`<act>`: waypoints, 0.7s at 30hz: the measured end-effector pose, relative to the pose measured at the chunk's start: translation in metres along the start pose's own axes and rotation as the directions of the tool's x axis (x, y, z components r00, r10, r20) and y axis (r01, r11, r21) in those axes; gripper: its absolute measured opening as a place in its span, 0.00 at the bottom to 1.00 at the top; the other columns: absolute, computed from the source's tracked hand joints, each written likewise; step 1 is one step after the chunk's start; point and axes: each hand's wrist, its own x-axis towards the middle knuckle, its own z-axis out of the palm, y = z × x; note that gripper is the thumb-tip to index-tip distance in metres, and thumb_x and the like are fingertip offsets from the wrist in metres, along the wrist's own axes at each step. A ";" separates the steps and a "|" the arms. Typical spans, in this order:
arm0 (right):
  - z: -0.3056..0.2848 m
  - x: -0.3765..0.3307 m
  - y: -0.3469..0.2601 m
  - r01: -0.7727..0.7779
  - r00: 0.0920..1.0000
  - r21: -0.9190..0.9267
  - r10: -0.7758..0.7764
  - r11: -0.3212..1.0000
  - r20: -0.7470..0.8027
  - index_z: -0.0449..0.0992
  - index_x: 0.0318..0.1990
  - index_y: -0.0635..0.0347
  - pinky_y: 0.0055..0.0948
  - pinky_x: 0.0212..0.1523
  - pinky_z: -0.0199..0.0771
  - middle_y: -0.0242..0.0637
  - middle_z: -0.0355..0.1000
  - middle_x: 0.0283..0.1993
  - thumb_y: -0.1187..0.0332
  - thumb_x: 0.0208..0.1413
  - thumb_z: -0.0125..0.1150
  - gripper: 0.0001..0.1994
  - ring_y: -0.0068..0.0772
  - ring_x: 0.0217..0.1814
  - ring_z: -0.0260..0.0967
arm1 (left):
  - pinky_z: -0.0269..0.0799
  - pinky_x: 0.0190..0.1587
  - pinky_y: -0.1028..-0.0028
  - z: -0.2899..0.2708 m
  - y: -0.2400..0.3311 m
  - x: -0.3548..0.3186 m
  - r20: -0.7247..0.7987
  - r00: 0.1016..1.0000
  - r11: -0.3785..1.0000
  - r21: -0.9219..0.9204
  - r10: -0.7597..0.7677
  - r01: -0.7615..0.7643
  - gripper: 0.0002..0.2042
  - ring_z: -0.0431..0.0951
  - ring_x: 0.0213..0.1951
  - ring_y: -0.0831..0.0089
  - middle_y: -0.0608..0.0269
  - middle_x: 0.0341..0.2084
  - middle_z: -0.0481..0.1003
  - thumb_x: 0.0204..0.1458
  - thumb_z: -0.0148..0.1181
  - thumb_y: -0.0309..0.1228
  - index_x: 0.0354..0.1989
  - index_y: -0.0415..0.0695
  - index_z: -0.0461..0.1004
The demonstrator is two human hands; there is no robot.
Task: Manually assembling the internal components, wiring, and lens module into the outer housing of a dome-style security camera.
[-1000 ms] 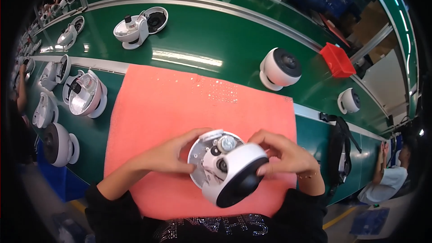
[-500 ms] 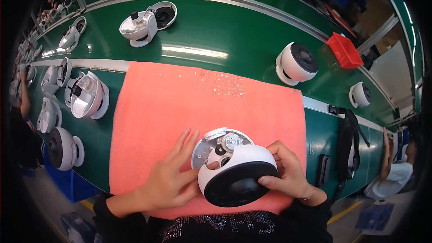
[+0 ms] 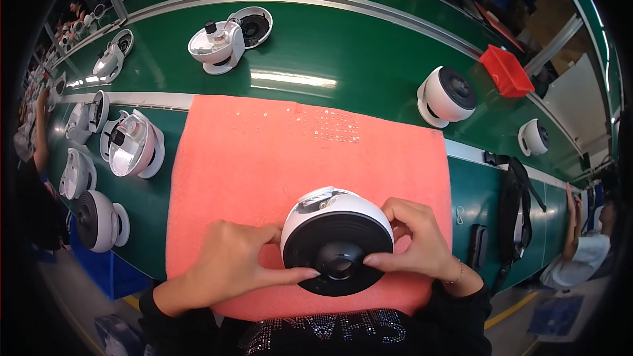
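A round white device [image 3: 339, 205] with a ridged black front [image 3: 330, 237] stands between my hands at the near part of the orange towel. A raised round piece sits in the middle of the black front. My left hand [image 3: 241, 257] grips its left side, thumb on the black face and fingers behind the shell. On the right, my right hand [image 3: 419, 240] holds it the same way, thumb near the raised middle. A narrow opening at the top still shows some inner parts [image 3: 320, 203]. The rest of the inside is hidden behind the front.
Rows of small metal screws [image 3: 336, 125] lie on the towel [image 3: 231, 171]. Half-open white units [image 3: 135, 148] stand at left; another unit [image 3: 217, 46] and a closed one [image 3: 448, 95] are on the green belt. A red bin [image 3: 506, 71] and black strap [image 3: 514, 204] lie at right.
The black-fronted half has tipped up and come over the open white shell, covering most of its inside. My left hand has closed round its left side. Units on the belt have shifted slightly right.
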 end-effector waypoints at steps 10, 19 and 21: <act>0.008 0.048 -0.013 0.035 0.999 -0.616 -0.002 0.787 0.055 0.64 0.16 0.64 0.34 0.20 0.57 0.44 0.60 0.14 0.58 0.53 0.50 0.20 0.41 0.17 0.60 | 0.63 0.17 0.73 -0.032 -0.019 0.012 0.208 0.969 0.964 0.255 -0.134 0.079 0.23 0.71 0.12 0.66 0.62 0.06 0.68 0.33 0.65 0.51 0.11 0.40 0.70; 0.037 0.061 -0.030 0.209 0.891 -0.810 -0.448 0.547 -0.073 0.72 0.25 0.59 0.29 0.24 0.63 0.37 0.67 0.28 0.53 0.34 0.68 0.19 0.37 0.25 0.66 | 0.62 0.17 0.71 -0.049 -0.039 0.005 0.235 0.958 0.973 0.197 -0.166 0.120 0.23 0.70 0.11 0.64 0.61 0.06 0.68 0.34 0.64 0.50 0.11 0.40 0.70; 0.044 0.061 -0.039 0.357 0.872 -0.757 -0.486 0.548 0.060 0.74 0.32 0.59 0.30 0.30 0.63 0.34 0.67 0.31 0.50 0.27 0.70 0.26 0.35 0.30 0.65 | 0.62 0.17 0.71 -0.053 -0.041 0.005 0.234 0.960 0.972 0.211 -0.154 0.105 0.23 0.70 0.11 0.64 0.61 0.06 0.68 0.34 0.64 0.50 0.11 0.40 0.70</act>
